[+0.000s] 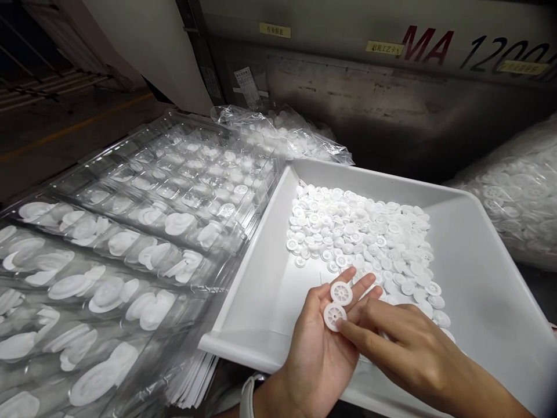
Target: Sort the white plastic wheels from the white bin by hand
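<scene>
My left hand (319,360) is palm up over the front of a grey-white plastic bin, its fingers partly spread. Two small white plastic wheels, an upper one (341,294) and a lower one (335,317), rest side by side in it, spoked faces showing. My right hand (418,348) reaches in from the right with curled fingers, a fingertip on the edge of the lower wheel. Whether its thumb pinches that wheel from behind is hidden. Beyond both hands, a heap of similar white wheels (361,226) lies in the bin (248,290).
Stacked clear plastic trays (209,273) with white parts in their pockets fill the left side. Behind them lies a clear bag (300,136) of white parts. A large full bag (517,191) stands at right. A machine panel (348,104) rises behind the bin.
</scene>
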Available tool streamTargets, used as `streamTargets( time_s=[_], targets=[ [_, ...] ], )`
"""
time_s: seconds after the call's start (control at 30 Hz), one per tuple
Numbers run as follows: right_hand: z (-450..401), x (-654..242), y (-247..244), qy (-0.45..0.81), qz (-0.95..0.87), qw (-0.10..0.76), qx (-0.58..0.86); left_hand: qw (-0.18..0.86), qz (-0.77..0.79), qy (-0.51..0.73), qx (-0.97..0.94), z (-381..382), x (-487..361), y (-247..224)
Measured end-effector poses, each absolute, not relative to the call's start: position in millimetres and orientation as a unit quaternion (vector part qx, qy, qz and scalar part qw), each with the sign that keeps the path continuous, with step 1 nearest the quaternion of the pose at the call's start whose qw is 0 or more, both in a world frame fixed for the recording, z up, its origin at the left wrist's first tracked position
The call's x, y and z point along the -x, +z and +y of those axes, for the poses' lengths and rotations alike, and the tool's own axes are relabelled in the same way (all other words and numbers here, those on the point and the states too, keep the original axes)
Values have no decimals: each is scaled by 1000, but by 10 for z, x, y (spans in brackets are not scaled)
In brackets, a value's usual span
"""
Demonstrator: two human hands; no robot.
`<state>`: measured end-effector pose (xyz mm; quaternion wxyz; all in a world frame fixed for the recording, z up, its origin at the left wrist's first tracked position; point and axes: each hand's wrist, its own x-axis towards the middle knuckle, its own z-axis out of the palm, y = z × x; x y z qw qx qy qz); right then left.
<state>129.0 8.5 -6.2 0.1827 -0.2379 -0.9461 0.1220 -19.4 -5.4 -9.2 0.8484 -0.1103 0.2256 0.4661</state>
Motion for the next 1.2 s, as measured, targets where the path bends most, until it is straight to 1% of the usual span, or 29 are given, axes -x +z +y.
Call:
streamTargets(
  time_s=[0.27, 0.33, 0.4, 0.47, 0.57, 0.6, 0.67, 0.83, 0.93, 1.0, 1.07, 1.13, 1.2],
  targets=[
    [87, -1292, -66, 126, -942, 189, 248, 848, 222, 465, 127, -71, 189, -93],
    [93, -1289, -25, 177, -924, 201, 272, 845, 224, 469, 129, -70, 185, -100],
    [102, -1282, 30, 269, -885, 207, 318, 835, 244, 475, 128, -63, 176, -100],
    [112, -1273, 78, 344, -839, 178, 383, 825, 264, 482, 130, -52, 158, -89],
    [126, -1262, 104, 385, -791, 109, 463, 825, 260, 487, 124, -34, 120, -62],
    [133, -1262, 102, 387, -783, 105, 476, 827, 255, 487, 121, -30, 109, -53],
    [153, -1269, 97, 389, -771, 122, 489, 830, 244, 488, 118, -22, 94, -40],
    [200, -1320, 170, 384, -754, 173, 505, 828, 260, 481, 121, -21, 106, -54],
    [178, -1294, 226, 364, -734, 251, 515, 829, 268, 479, 105, -35, 110, -71],
    [137, -1213, 223, 321, -743, 297, 506, 834, 266, 475, 95, -46, 100, -72],
    [83, -1086, 178, 247, -784, 288, 491, 840, 264, 466, 90, -51, 86, -67],
    [25, -941, 103, 162, -825, 238, 486, 846, 261, 456, 91, -47, 79, -69],
    [-34, -814, 17, 103, -839, 217, 489, 853, 256, 446, 87, -34, 85, -83]
  ],
)
